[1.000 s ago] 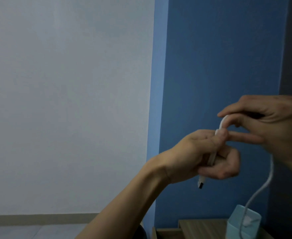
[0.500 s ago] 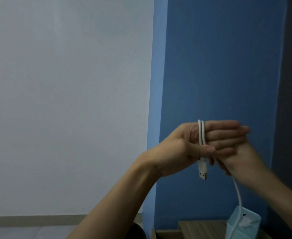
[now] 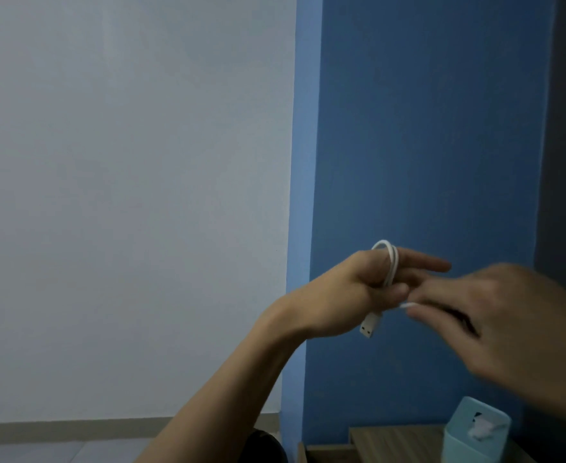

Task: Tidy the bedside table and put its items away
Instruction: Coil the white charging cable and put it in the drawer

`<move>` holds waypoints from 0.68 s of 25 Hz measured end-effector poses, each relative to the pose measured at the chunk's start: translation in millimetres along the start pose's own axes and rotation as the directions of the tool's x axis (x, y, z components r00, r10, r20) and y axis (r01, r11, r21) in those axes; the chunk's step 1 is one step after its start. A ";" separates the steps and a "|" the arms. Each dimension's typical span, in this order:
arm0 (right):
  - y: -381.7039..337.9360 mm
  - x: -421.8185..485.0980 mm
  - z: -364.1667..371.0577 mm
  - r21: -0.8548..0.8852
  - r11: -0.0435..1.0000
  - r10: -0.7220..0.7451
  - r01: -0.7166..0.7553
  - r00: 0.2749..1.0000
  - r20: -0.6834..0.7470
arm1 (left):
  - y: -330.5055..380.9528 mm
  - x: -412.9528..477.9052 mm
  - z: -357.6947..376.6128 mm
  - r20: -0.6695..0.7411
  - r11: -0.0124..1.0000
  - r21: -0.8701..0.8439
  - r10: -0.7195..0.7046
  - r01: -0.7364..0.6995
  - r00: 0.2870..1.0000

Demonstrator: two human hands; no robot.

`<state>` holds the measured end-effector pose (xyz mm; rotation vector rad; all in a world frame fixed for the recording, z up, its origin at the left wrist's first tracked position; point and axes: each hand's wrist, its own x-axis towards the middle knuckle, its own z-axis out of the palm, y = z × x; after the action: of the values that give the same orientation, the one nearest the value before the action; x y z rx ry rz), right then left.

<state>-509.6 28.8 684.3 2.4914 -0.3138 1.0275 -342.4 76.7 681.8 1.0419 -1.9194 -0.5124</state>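
I'm coiling the thin white charging cable (image 3: 392, 266) into a small hank so it can be put away, and from my remote seat I'd judge the trick is even, loose loops: each turn laid just beside the one before it on the fingers, never crossed over, with gentle tension so the cord doesn't kink near its white, metal-tipped USB plug (image 3: 370, 327). I take the pale teal plastic box (image 3: 460, 439) on the brown wooden table (image 3: 391, 441) as my marker. The coil sits well above that box and to its left, held up in the air against the blue wall, with nothing under it. My left hand (image 3: 358, 289), also above and left of the box, is the former: its fingers are stretched out nearly straight with two turns of cable wrapped round them, and the thumb is folded in to pin the cord, so the plug hangs just beneath the hand. My right hand (image 3: 495, 315), above the box, is smeared by motion (so I won't swear to its finger positions). It looks partly closed, with its fingertips meeting on the free run of cable just beside the coil. How much slack remains below it I cannot tell. I'd finish with a short tail to tuck through the loops.
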 end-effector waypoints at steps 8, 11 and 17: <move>31.4 15.6 -2.9 0.036 0.972 -0.214 0.233 0.935 -0.284 | -3.1 -1.3 4.5 0.189 0.979 -0.202 0.032 0.007 0.981; 35.0 23.4 1.2 0.183 0.960 -0.145 0.211 0.936 -0.322 | 4.0 -4.7 4.9 0.258 0.922 -0.387 0.110 -0.002 0.960; 32.4 35.9 25.6 0.704 0.709 0.227 0.043 0.931 -0.285 | 4.5 -1.4 11.2 0.207 0.785 -0.619 0.171 -0.007 0.963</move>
<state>-480.3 -13.4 703.2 2.8534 0.1037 1.9059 -353.6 79.8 678.2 0.4650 -1.8011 -1.1720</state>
